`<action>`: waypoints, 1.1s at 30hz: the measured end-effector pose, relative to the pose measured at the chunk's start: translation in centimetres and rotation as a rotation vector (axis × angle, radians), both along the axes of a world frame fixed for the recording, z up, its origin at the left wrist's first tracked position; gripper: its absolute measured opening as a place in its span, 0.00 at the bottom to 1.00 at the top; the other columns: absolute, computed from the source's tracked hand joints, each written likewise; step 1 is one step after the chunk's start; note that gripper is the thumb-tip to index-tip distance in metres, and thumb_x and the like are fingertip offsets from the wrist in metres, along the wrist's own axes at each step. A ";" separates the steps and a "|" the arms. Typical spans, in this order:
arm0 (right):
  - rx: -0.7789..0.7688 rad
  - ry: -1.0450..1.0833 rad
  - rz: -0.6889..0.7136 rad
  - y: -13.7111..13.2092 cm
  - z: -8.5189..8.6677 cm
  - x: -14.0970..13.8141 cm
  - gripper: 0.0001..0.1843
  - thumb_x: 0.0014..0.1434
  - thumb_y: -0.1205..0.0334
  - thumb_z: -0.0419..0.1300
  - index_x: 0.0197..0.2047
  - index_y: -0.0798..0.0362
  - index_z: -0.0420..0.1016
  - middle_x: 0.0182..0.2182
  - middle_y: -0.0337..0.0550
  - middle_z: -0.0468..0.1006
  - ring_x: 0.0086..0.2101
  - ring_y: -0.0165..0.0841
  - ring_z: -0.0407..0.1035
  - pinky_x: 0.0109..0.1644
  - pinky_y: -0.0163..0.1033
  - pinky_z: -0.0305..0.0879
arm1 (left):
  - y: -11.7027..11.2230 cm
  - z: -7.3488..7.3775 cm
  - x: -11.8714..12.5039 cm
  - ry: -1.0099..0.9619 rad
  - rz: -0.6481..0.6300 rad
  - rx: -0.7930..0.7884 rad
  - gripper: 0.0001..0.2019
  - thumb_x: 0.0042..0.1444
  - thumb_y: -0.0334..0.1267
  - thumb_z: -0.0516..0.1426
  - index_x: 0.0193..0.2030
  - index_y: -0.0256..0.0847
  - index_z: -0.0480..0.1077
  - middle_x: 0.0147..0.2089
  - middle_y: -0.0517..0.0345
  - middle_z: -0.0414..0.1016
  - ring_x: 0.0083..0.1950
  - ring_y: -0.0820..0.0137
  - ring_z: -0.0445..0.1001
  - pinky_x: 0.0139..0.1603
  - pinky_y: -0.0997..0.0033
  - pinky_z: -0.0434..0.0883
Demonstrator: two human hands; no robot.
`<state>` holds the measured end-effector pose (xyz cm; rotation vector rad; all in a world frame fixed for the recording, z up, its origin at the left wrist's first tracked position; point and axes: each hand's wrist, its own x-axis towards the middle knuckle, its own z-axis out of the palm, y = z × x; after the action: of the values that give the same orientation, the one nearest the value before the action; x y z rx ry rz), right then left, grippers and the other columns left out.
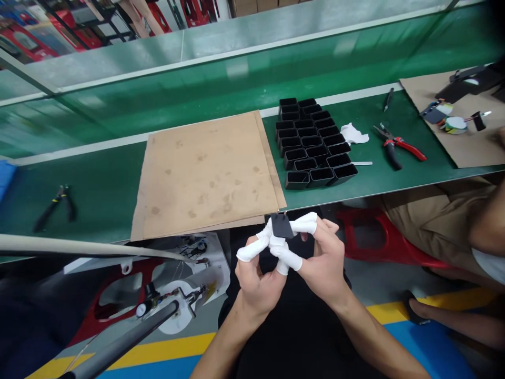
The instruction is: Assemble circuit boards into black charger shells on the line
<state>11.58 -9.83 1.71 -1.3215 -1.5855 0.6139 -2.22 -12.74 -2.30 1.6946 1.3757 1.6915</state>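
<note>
Both my hands meet just below the front edge of the green bench and pinch a small flat black part [281,225] with two tiny prongs on top. My left hand [258,273] has white cots on its fingertips and grips the part from the left. My right hand [321,258], also with white fingertip cots, grips it from the right. Up on the bench, a cluster of several black rectangular open housings [314,143] stands in rows.
A brown cardboard sheet [207,173] lies on the green bench [98,184]. Black pliers [55,206] lie left, red-handled cutters [396,146] and a white cloth [354,134] right. Another person's legs [445,221] and second cardboard [453,123] with parts are far right. A red stool [369,237] stands below.
</note>
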 end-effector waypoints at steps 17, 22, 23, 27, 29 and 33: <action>-0.064 -0.013 -0.026 0.5 -0.9 0.4 0.11 0.60 0.51 0.71 0.40 0.47 0.77 0.31 0.31 0.71 0.31 0.31 0.63 0.46 0.45 0.50 | 0.7 2.0 0.3 0.152 -0.011 -0.167 0.23 0.58 0.28 0.67 0.59 0.41 0.69 0.50 0.50 0.83 0.50 0.61 0.86 0.50 0.62 0.84; -0.075 0.012 -0.035 0.4 -1.9 0.6 0.09 0.65 0.52 0.67 0.43 0.47 0.80 0.33 0.35 0.75 0.33 0.33 0.66 0.48 0.47 0.54 | 1.1 2.2 0.6 0.135 -0.007 -0.204 0.21 0.59 0.29 0.67 0.58 0.42 0.71 0.49 0.52 0.83 0.46 0.64 0.85 0.48 0.65 0.83; -0.082 0.093 -0.028 0.3 -2.3 0.6 0.10 0.67 0.51 0.64 0.45 0.47 0.81 0.35 0.37 0.76 0.34 0.34 0.67 0.48 0.47 0.56 | 1.2 2.2 0.7 0.079 -0.005 -0.254 0.21 0.59 0.30 0.67 0.57 0.43 0.71 0.49 0.53 0.83 0.46 0.66 0.85 0.48 0.66 0.83; -0.211 0.493 -0.054 0.0 -3.6 0.8 0.14 0.70 0.50 0.62 0.55 0.47 0.77 0.45 0.43 0.78 0.40 0.36 0.71 0.48 0.45 0.69 | 1.9 2.4 1.0 -0.299 -0.084 -0.503 0.19 0.58 0.32 0.68 0.54 0.44 0.70 0.48 0.54 0.83 0.47 0.66 0.85 0.48 0.68 0.83; -0.293 0.586 -0.034 0.0 -3.8 1.0 0.16 0.69 0.51 0.66 0.56 0.47 0.76 0.47 0.44 0.79 0.40 0.36 0.73 0.49 0.45 0.72 | 2.4 2.7 0.9 -0.497 -0.165 -0.578 0.19 0.57 0.34 0.69 0.52 0.43 0.70 0.49 0.52 0.83 0.46 0.65 0.85 0.45 0.67 0.84; -0.380 0.686 0.072 0.3 -3.9 1.5 0.21 0.63 0.54 0.73 0.57 0.47 0.79 0.43 0.43 0.81 0.40 0.35 0.76 0.50 0.44 0.77 | 3.0 2.9 0.6 -0.657 -0.267 -0.584 0.18 0.57 0.37 0.71 0.50 0.42 0.70 0.48 0.52 0.81 0.44 0.65 0.85 0.41 0.66 0.86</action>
<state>13.11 -9.50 -2.15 -1.1389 -0.9781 1.3017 -1.65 -9.75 0.63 0.8429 1.1030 1.3321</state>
